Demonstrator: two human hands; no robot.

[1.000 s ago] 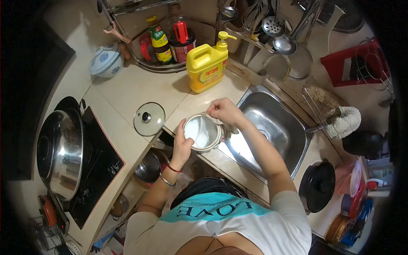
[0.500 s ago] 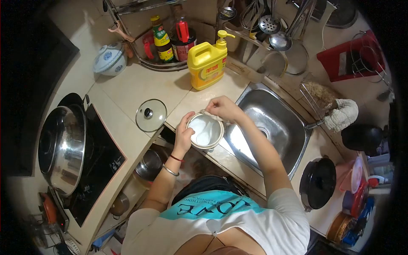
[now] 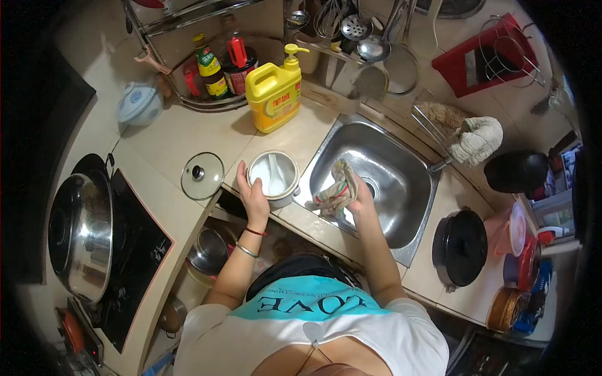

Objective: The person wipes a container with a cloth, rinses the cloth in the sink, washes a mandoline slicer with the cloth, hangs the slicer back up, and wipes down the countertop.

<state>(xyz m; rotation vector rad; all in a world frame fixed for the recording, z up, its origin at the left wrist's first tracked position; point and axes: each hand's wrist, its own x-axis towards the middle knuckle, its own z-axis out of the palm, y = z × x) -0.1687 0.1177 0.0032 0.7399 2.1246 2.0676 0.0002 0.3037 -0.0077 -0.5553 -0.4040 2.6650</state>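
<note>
A small pale ceramic pot (image 3: 283,200) stands at the counter's front edge, left of the sink, its white inside facing up. Within it a white spoon (image 3: 273,168) leans against the wall. My left hand (image 3: 253,199) grips the pot's left side, thumb in front and fingers along the outside. Over the sink's near left side, my right hand (image 3: 362,199) is closed on a crumpled cloth (image 3: 337,191) with red and green stripes, apart from the pot. A glass lid (image 3: 210,167) with a black knob lies left of the pot.
A yellow pump bottle (image 3: 274,100) stands behind the pot. The steel sink (image 3: 401,230) lies to the right, with a cloth-wrapped tap (image 3: 476,141). A black lidded pot (image 3: 461,247) sits at far right, a large steel pan (image 3: 91,244) on the hob at left.
My right hand has moved away from the pot's rim, right and down over the sink, carrying the cloth. My left thumb has come out of the pot to its outside. The view has shifted.
</note>
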